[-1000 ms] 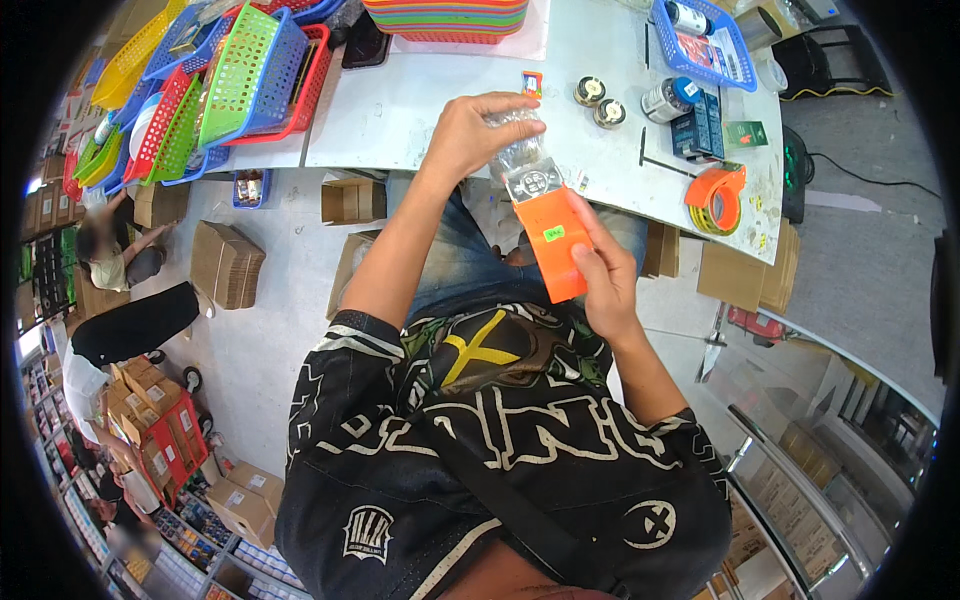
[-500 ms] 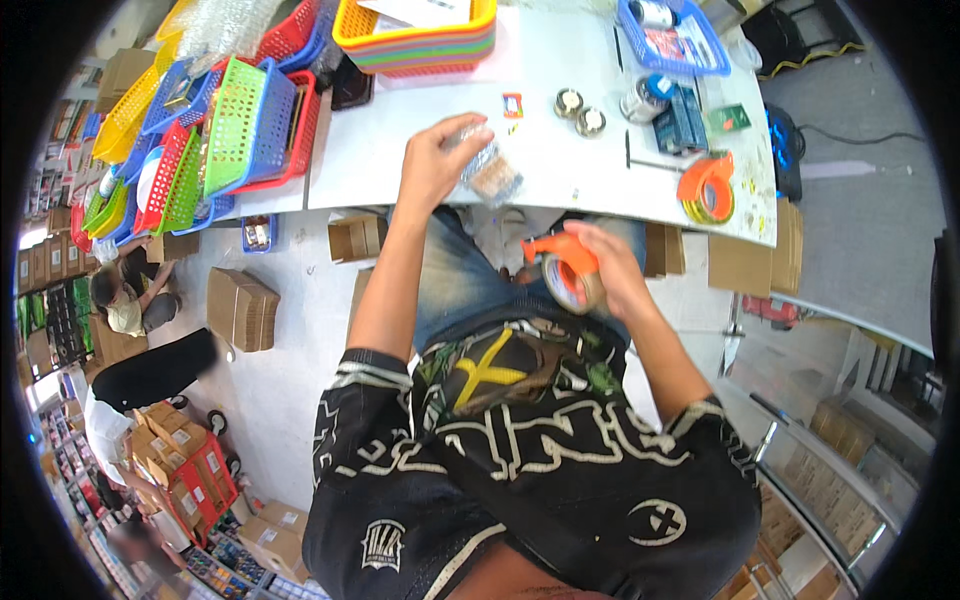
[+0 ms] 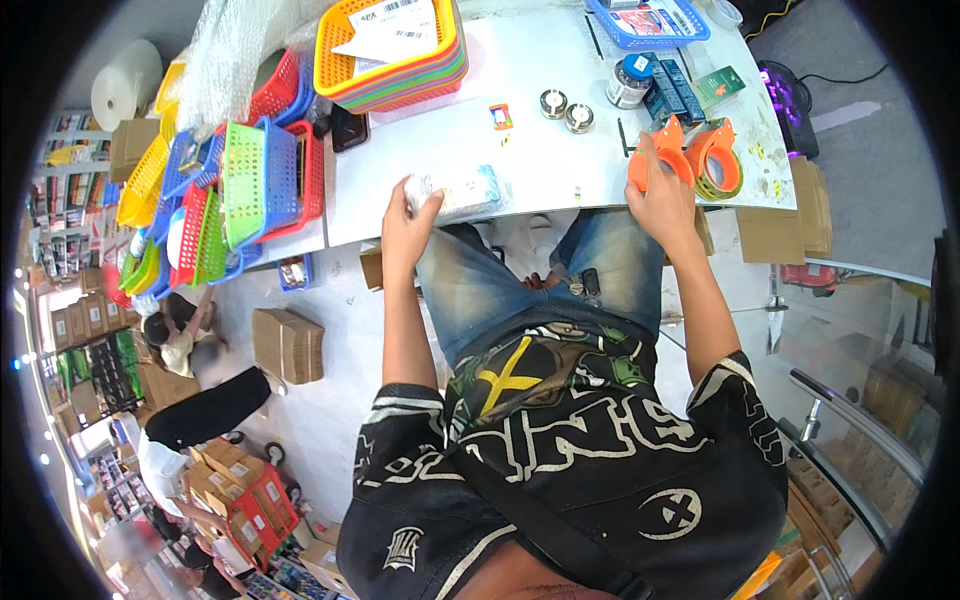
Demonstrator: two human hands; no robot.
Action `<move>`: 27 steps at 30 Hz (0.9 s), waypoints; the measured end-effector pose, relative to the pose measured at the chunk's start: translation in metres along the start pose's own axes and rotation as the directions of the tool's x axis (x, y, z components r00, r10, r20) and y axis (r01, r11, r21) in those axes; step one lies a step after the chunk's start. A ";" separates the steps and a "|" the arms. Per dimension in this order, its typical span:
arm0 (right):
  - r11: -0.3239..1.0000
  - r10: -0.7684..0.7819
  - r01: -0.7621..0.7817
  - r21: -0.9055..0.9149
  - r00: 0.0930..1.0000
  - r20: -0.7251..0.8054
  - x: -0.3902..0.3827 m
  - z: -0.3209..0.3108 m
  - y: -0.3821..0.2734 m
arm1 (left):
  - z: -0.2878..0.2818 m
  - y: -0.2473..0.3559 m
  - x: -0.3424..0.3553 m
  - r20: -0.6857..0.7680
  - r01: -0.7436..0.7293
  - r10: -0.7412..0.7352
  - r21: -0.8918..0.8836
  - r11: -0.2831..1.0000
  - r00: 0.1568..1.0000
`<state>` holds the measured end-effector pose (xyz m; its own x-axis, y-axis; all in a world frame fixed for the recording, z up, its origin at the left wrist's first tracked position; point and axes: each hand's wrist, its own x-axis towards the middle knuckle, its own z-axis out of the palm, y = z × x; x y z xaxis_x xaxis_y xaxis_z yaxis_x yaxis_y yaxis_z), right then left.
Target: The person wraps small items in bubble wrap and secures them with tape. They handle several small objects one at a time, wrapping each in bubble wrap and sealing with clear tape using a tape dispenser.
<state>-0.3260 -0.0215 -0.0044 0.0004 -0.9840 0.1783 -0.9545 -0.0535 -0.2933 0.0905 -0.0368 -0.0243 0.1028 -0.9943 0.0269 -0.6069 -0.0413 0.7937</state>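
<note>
Clocked from the middle of the white tabletop (image 3: pixel 540 168), with 12 away from the person, free room reaches the near edge at 6. A lane runs out between 11 and 12, past a flat red sachet (image 3: pixel 501 117), between stacked plastic baskets (image 3: pixel 408 84) at 10 and two lidded jars (image 3: pixel 579 119) at 1. A blue-capped bottle (image 3: pixel 629 84) obstructs 1:30, orange tape dispensers (image 3: pixel 718 160) 3, and a bubble-wrapped packet (image 3: pixel 465 190) 8.
</note>
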 end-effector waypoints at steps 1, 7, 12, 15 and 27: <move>0.999 -0.051 0.052 0.017 0.998 -0.048 -0.001 0.011 0.007 | -0.001 -0.002 -0.004 0.038 0.086 -0.082 -0.139 0.987 0.996; 0.998 0.019 -0.017 0.066 0.999 -0.033 -0.011 0.026 0.012 | 0.025 0.006 -0.030 0.107 0.265 -0.254 -0.607 0.749 0.961; 0.998 -0.043 0.046 0.048 0.998 -0.047 -0.025 0.019 0.011 | 0.050 0.045 -0.010 0.049 0.186 -0.265 -0.832 0.523 0.963; 0.997 -0.057 0.059 0.041 0.997 -0.058 -0.033 0.018 0.017 | 0.065 0.080 0.020 0.110 0.192 -0.197 -0.862 0.470 0.974; 0.990 -0.056 0.065 0.126 0.995 -0.079 -0.027 0.011 0.014 | 0.039 0.014 0.025 -0.154 -0.004 -0.086 -0.509 0.861 0.984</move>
<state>-0.3366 0.0021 -0.0233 0.0300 -0.9629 0.2681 -0.9073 -0.1388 -0.3969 0.0540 -0.0660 -0.0362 0.2746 -0.9602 0.0514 -0.1221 0.0182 0.9924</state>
